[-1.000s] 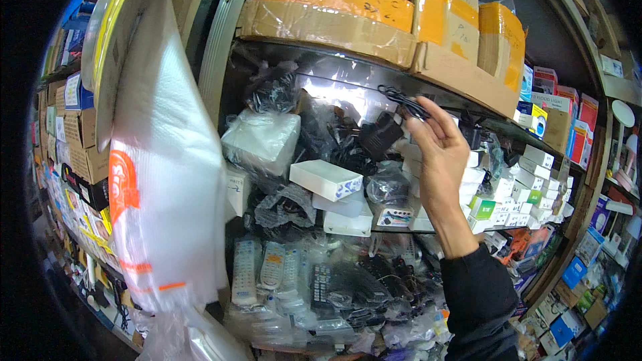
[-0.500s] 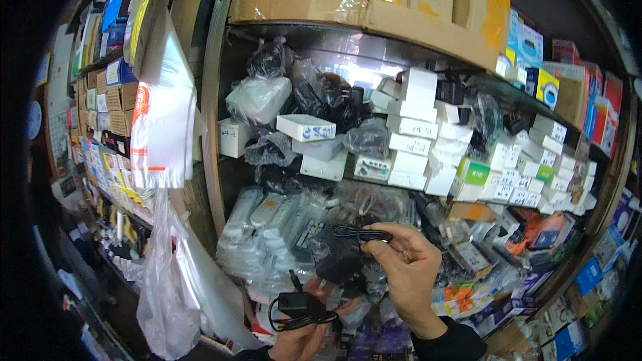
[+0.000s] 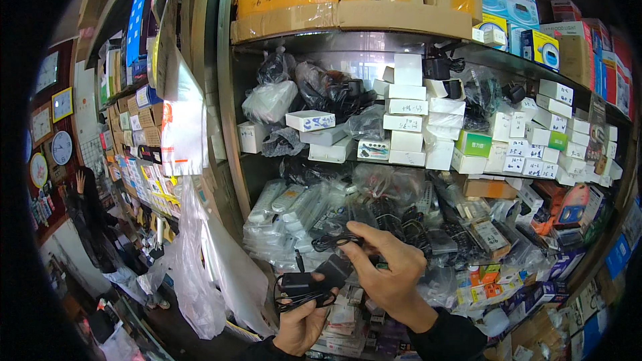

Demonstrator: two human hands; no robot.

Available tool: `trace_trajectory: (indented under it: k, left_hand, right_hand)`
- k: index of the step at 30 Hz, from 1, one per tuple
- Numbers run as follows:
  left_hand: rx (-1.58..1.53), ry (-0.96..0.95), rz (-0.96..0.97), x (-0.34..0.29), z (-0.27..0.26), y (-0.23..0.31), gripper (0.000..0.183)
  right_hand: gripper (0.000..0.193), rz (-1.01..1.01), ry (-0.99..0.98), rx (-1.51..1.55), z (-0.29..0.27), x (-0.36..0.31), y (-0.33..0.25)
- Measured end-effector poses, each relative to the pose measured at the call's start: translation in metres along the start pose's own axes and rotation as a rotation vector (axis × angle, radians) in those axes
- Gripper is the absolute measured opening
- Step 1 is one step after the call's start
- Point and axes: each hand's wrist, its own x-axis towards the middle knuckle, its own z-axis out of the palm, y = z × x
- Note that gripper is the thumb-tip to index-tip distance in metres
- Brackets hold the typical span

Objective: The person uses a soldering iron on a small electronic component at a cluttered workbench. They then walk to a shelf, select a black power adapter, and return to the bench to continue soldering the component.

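A black power adapter (image 3: 299, 283) with its thin cord coiled round it is gripped by my left hand (image 3: 299, 327), thumb across the coil. Its barrel plug (image 3: 299, 259) sticks upward. My right hand (image 3: 391, 273), just right and above, pinches a coiled black cable (image 3: 332, 242) between thumb and forefinger. Between the hands sits a second black adapter (image 3: 336, 269), right beside the first; whether my left fingers also support it, I cannot tell. Behind them, clear-bagged remote controls (image 3: 286, 202) lie stacked on the lower shelf.
Small white boxes (image 3: 405, 122) stand piled on the middle shelf, under taped cartons (image 3: 361, 17). Bagged black cables (image 3: 388, 217) fill the shelf behind my right hand. Plastic bags (image 3: 197, 267) hang at left. Farther left, a person (image 3: 90, 220) is near wall clocks (image 3: 61, 147).
The view has shifted, bringing the wall clocks and a person in at left. My right hand and its cable have come slightly left; both hands keep hold.
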Motion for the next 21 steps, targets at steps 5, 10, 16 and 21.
trace_trajectory:
  k: [5, 10, 16, 21]
  left_hand:
    - [0.064, -0.014, 0.003, 0.000, -0.001, 0.008, 0.050]
    - [-0.044, -0.028, 0.013, 0.004, -0.007, 0.011, 0.050]
    - [-0.048, -0.044, 0.028, 0.006, -0.012, 0.012, 0.050]
    - [-0.015, -0.040, 0.034, 0.007, -0.016, 0.018, 0.051]
  right_hand:
    - [0.025, 0.121, -0.050, 0.096, -0.009, 0.006, 0.000]
    - [0.028, 0.431, -0.199, 0.390, -0.022, 0.010, 0.001]
    - [0.030, 0.477, -0.232, 0.455, -0.026, 0.009, -0.003]
    - [0.030, 0.495, -0.220, 0.472, -0.025, 0.005, -0.003]
